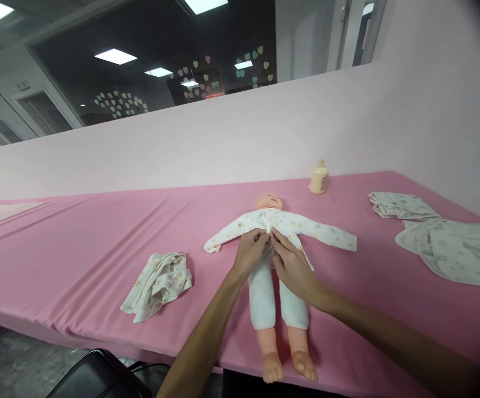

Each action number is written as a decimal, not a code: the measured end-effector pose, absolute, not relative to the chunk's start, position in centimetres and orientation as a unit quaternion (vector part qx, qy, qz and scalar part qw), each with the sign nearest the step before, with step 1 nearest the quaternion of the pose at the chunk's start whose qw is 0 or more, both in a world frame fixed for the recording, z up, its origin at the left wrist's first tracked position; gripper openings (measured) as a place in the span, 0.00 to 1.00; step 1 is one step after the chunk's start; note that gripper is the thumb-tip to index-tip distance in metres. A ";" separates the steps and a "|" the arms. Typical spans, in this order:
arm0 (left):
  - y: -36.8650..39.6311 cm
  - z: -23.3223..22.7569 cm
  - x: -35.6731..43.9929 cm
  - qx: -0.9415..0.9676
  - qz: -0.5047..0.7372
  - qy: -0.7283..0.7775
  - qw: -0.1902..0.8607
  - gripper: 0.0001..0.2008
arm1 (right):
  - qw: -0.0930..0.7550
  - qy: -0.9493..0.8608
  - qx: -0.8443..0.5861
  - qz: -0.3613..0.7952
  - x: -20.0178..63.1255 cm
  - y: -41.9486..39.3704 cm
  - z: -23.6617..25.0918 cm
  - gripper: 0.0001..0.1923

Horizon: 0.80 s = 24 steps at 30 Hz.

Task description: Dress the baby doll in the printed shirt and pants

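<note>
A baby doll (262,309) lies on its back on the pink-covered table, its feet at the front edge and its head at the far side. It wears a white long-sleeved baby top (323,232) with a small print, sleeves spread to both sides. My left hand (251,251) pinches the top's front at the middle of the doll's chest. Beside it, my right hand (290,264) has its fingers closed on the same front edge, almost touching the left fingertips. Whatever small fastening lies between the fingertips is hidden.
Crumpled printed baby clothing (159,284) lies on the left of the pink tablecloth (99,232). At right are a folded printed cloth (401,205) and a larger printed garment (455,249). A cream pump bottle (319,178) stands by the wall. A black chair (99,376) is below the front edge.
</note>
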<state>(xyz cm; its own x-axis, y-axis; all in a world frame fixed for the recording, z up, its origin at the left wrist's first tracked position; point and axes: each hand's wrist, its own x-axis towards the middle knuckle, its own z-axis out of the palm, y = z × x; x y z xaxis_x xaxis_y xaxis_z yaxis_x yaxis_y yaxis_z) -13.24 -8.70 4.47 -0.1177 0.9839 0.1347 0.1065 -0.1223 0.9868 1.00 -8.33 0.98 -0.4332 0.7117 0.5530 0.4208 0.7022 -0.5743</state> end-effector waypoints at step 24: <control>-8.4 4.0 -12.6 0.486 0.590 0.528 0.370 0.06 | 0.485 -0.716 -0.373 0.336 0.8 -8.1 2.0 0.22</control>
